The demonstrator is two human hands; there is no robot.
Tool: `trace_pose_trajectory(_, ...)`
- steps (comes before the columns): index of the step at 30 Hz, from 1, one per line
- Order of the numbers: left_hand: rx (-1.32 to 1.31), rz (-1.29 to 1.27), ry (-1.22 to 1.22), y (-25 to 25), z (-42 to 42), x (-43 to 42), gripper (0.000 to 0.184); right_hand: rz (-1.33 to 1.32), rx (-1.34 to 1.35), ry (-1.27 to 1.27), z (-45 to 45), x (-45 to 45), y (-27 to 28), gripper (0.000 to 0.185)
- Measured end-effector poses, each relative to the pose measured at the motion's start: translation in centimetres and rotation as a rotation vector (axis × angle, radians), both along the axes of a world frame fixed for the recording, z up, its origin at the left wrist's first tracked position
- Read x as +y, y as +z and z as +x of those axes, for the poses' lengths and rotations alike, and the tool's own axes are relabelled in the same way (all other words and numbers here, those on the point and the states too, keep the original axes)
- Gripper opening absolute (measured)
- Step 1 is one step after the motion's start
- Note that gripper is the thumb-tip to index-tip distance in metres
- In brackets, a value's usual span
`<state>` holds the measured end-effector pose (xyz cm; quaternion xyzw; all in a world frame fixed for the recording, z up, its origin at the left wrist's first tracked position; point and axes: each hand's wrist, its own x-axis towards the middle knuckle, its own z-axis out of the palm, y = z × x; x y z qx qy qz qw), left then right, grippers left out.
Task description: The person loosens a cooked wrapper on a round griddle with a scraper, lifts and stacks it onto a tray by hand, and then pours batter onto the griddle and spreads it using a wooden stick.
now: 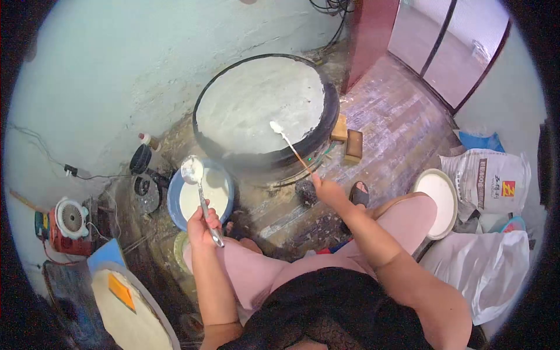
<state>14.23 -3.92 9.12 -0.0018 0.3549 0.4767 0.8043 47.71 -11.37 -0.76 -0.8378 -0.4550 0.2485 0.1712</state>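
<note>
My left hand (pixel 205 226) is closed round the handle of a metal ladle (pixel 200 191). The ladle's bowl is coated white and hangs over a blue bucket (pixel 172 201) of white batter (pixel 204 195). In my right hand (pixel 328 191) is a thin wooden stick (pixel 300 157), its far end thick with white batter. That end is over the near right part of a large round griddle (pixel 331 114); whether it touches cannot be told. A pale batter sheet (pixel 256 96) covers most of the griddle's top, leaving a dark rim.
A white-filled tub (pixel 452 224) stands by my right knee, beside a printed sack (pixel 496 181) and white plastic bag (pixel 478 262). At left are a blower (pixel 71 219) and a round pale stack (pixel 125 315) with an orange-yellow scraper (pixel 121 293). Two bricks (pixel 353 146) lie beside the griddle.
</note>
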Motion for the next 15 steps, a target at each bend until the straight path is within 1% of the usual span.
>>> trace_pose_trajectory(1,0.009,0.004,0.0,-0.2,-0.2,0.1,0.029,0.135,0.064,0.047,0.0,-0.2,-1.4,0.063)
trace_pose_trajectory(2,0.014,0.01,-0.001,-0.3,-0.1,0.3,0.029,0.272,0.126,0.094,0.0,-0.3,-1.4,0.068)
trace_pose_trajectory(3,0.008,0.01,0.003,-0.2,0.0,0.3,0.029,0.271,0.121,0.098,0.4,-0.3,-1.3,0.068)
trace_pose_trajectory(5,0.026,-0.015,0.045,0.1,-0.1,0.0,0.029,-0.223,1.1,-0.098,0.7,-0.9,-0.4,0.067)
trace_pose_trajectory(6,0.022,-0.017,0.05,0.3,-0.1,0.0,0.029,-0.227,1.096,-0.094,0.4,-1.0,0.8,0.067)
trace_pose_trajectory(8,0.016,-0.036,0.056,0.6,-0.3,-0.1,0.029,-0.236,1.582,-0.087,-0.5,-1.4,3.7,0.067)
trace_pose_trajectory(9,0.012,-0.04,0.066,0.6,-0.4,-0.2,0.029,-0.248,1.576,-0.082,-1.0,-1.3,5.4,0.067)
trace_pose_trajectory(11,0.026,-0.017,0.039,0.8,-0.8,-0.5,0.027,-0.137,1.53,0.053,-2.3,-0.2,9.2,0.056)
trace_pose_trajectory(12,0.025,-0.02,0.056,0.9,-1.0,-0.6,0.027,-0.153,1.529,0.065,-3.4,0.4,10.7,0.056)
trace_pose_trajectory(14,-0.017,-0.032,0.076,1.0,-1.2,-0.6,0.026,0.258,1.086,0.268,-6.1,2.0,12.6,0.046)
trace_pose_trajectory(15,-0.006,-0.031,0.108,1.0,-1.2,-0.6,0.025,0.446,0.937,0.379,-7.4,3.5,11.2,0.041)
